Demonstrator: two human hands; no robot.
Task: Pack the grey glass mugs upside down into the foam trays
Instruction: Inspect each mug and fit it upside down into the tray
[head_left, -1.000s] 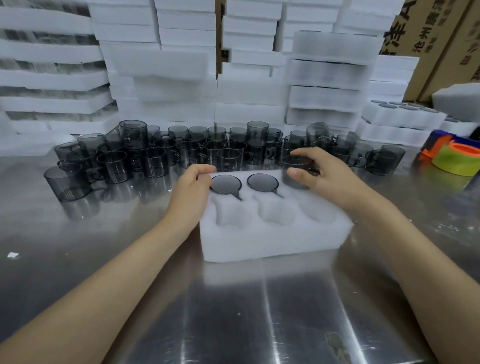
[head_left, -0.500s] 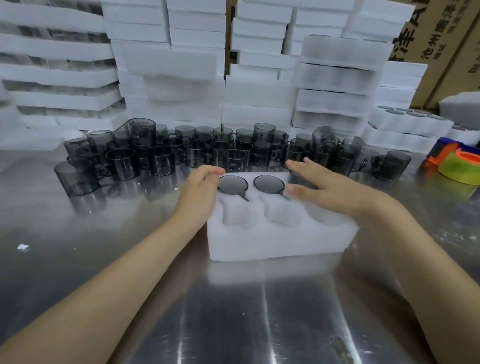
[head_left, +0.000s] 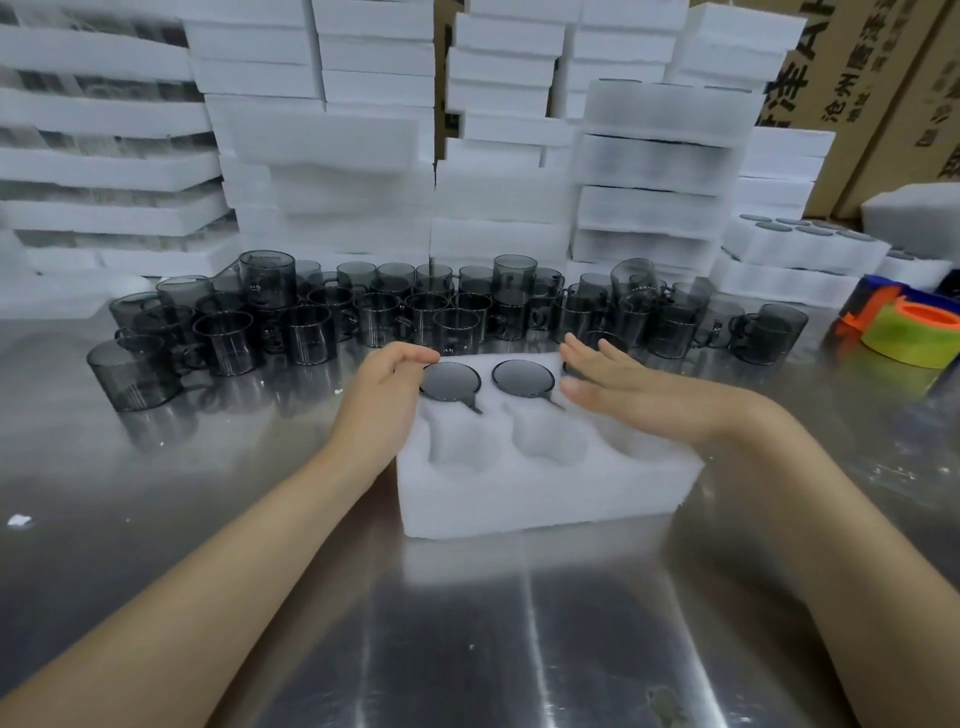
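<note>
While the back row of the foam tray (head_left: 545, 493) looks all but filled, the front row has yet to be started. Two upturned mugs sit in the back pockets with only their round grey bases showing: the first upturned mug (head_left: 450, 381) at the left and the second upturned mug (head_left: 523, 378) in the middle, each handle pointing towards the person. The right hand (head_left: 639, 395) lies flat over the back-right pocket, fingers straight and a little spread. A dark sliver of a third mug (head_left: 570, 368) shows under its fingertips, so I take this to be the seating of that mug.

The left hand (head_left: 382, 400) is at the tray's back-left corner, fingers curled, with a fingertip at the edge of the first upturned mug's base. Whether it grips the foam or merely steadies it, I cannot tell.

The three front pockets (head_left: 457, 441) are empty. The next move, I reckon, calls for a reach over the tray to the loose grey glass mugs (head_left: 311, 332) crowded upright on the steel table (head_left: 467, 623) just behind it. One must be turned mouth down and lowered with its handle lined up with the pocket's notch. The mugs stand close together, so lifting one cleanly will need care.
</note>
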